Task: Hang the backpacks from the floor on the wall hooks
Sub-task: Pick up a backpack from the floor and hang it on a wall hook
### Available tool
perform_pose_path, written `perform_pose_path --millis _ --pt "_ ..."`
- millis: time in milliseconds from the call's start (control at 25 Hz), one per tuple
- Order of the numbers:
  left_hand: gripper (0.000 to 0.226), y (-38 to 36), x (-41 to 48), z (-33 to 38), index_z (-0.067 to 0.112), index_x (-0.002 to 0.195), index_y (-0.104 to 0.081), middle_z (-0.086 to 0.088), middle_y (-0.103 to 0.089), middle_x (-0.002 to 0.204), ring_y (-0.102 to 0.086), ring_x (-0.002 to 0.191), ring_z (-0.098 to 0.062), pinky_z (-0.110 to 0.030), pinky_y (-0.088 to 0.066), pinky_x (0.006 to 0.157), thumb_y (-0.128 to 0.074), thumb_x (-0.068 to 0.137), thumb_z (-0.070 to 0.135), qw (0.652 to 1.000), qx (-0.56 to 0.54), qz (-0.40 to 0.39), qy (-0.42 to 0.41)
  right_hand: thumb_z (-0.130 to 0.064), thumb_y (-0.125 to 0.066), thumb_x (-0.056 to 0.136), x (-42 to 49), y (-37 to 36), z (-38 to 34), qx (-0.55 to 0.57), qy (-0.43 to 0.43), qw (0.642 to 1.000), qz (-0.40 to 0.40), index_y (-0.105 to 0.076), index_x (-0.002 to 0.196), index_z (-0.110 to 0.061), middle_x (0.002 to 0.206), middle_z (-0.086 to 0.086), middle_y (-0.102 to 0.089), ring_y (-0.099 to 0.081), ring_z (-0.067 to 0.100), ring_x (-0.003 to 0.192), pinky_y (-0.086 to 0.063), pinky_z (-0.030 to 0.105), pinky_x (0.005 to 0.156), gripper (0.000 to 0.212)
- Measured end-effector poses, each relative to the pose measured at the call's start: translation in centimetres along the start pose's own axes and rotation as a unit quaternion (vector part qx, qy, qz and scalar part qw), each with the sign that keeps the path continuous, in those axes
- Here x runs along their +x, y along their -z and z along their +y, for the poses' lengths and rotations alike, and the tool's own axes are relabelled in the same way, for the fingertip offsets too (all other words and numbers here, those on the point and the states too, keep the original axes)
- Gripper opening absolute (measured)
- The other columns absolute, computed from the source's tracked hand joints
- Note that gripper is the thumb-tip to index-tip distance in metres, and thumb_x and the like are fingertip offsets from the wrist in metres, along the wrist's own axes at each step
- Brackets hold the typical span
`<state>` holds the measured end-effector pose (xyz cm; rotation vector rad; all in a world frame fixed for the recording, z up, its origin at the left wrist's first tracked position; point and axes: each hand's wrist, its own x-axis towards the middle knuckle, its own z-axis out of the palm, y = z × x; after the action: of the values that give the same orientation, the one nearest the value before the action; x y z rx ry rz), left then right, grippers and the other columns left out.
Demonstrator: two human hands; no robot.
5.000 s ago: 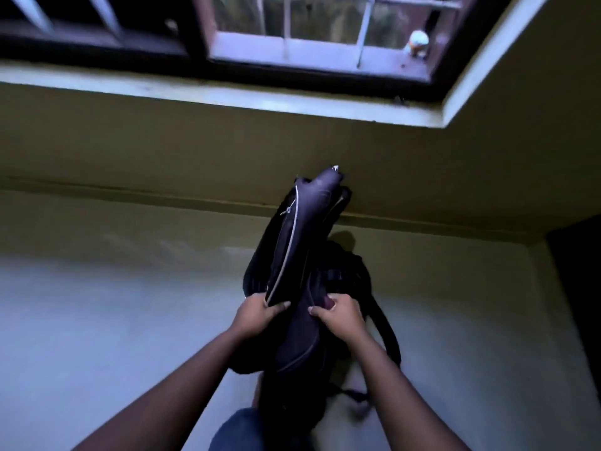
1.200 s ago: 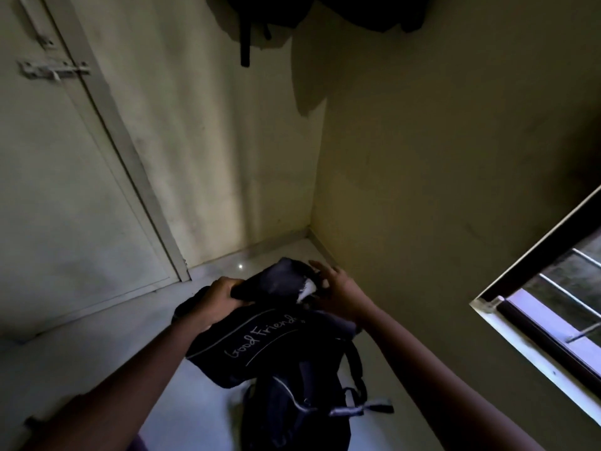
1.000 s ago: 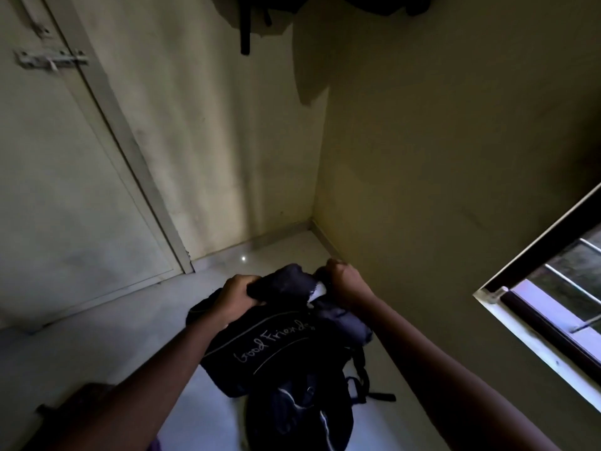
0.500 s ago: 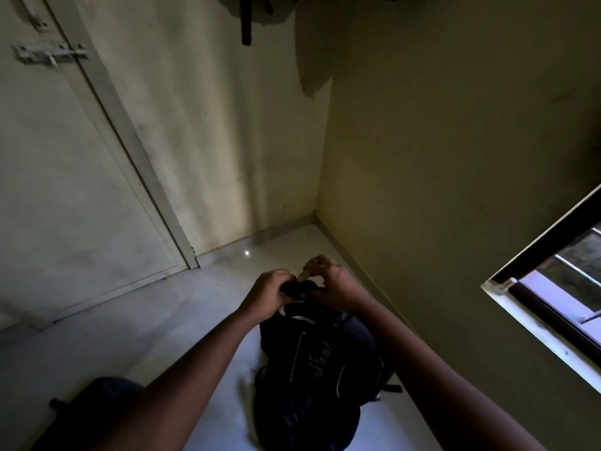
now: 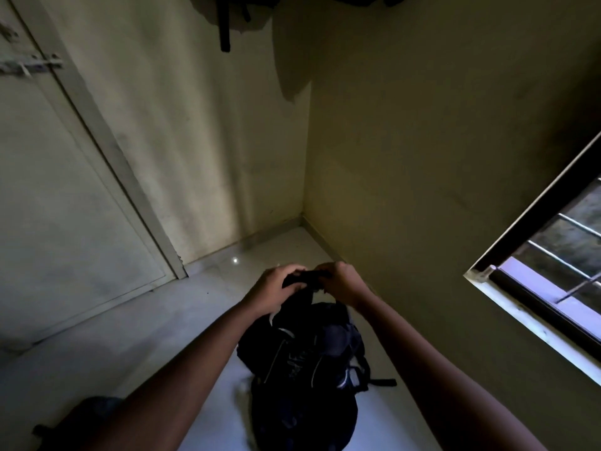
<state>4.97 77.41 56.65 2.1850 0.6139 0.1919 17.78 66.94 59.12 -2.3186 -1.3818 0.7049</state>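
Observation:
A dark backpack (image 5: 302, 362) with pale piping hangs upright in front of me, above the pale floor. My left hand (image 5: 276, 288) and my right hand (image 5: 341, 281) both grip its top handle (image 5: 307, 276), fingers closed around it from either side. High on the wall, at the top edge of the view, dark bags (image 5: 234, 11) hang with a strap dangling down. The hooks themselves are out of sight. Another dark bag (image 5: 78, 421) lies on the floor at the lower left, partly behind my left forearm.
A closed door (image 5: 58, 206) with a metal latch (image 5: 31, 66) fills the left side. Two yellowish walls meet in a corner (image 5: 305, 164) ahead. A barred window (image 5: 559, 271) with a pale sill is at the right.
Five seconds ago I held the backpack by its body below the window. Since then I have turned to the corner, and both hands have shifted from the bag's folded top to its handle, letting it hang upright.

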Motion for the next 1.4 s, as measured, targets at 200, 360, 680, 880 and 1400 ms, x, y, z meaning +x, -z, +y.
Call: perform_pose_path --millis 200,360,680,880,1400 --pt "0.03 2.3 3.0 4.0 0.006 0.117 -0.054 0.001 -0.063 0.106 -0.059 0.1 -0.009 -0.003 -0.04 0.068 -0.058 0.088 0.01 0.997 -0.03 -0.013 -0.071 -0.022 -0.059 0.087 0.3 6.3 -1.2 -0.016 0.011 0.998 0.065 -0.069 0.093 0.001 0.097 0.019 -0.071 -0.064 0.028 0.086 -0.046 0.03 0.071 0.026" --pt "0.025 5.3 6.5 8.9 0.0 0.111 -0.066 -0.003 -0.066 0.098 -0.059 0.071 0.014 0.0 -0.039 0.064 -0.058 0.087 0.005 0.991 -0.035 -0.012 -0.132 -0.025 -0.065 0.084 -1.6 12.6 -0.5 0.029 0.03 0.995 0.086 -0.069 0.098 -0.009 0.085 0.005 -0.069 -0.063 0.02 0.079 -0.048 0.03 0.072 0.022" --pt "0.023 6.9 14.7 20.6 0.007 0.105 -0.071 -0.002 -0.066 0.081 -0.059 0.075 -0.011 -0.01 -0.037 0.056 -0.053 0.092 0.015 0.96 -0.022 0.074 -0.268 -0.026 -0.056 0.091 -4.0 23.4 3.7 -0.005 0.027 0.949 0.314 -0.066 0.113 -0.019 0.099 0.005 -0.07 -0.067 0.019 0.084 -0.052 0.03 0.071 0.025" --pt "0.021 8.9 22.5 32.1 0.003 0.101 -0.071 0.001 -0.061 0.078 -0.055 0.057 0.003 -0.001 -0.038 0.055 -0.055 0.09 0.011 0.902 -0.04 0.218 -0.37 -0.02 -0.055 0.092 -2.3 34.8 3.9 0.023 0.07 0.872 0.484 -0.066 0.111 -0.012 0.1 0.002 -0.065 -0.062 0.015 0.073 -0.043 0.015 0.054 0.023" --pt "0.016 17.8 36.8 56.5 -0.002 0.091 -0.069 0.004 -0.056 0.057 -0.054 0.04 0.006 -0.005 -0.04 0.045 -0.058 0.088 0.01 0.794 -0.169 0.323 -0.486 -0.02 -0.067 0.083 0.0 63.8 2.9 -0.058 0.186 0.723 0.663 -0.074 0.1 -0.014 0.094 0.008 -0.076 -0.07 0.021 0.081 -0.057 0.043 0.076 0.019"
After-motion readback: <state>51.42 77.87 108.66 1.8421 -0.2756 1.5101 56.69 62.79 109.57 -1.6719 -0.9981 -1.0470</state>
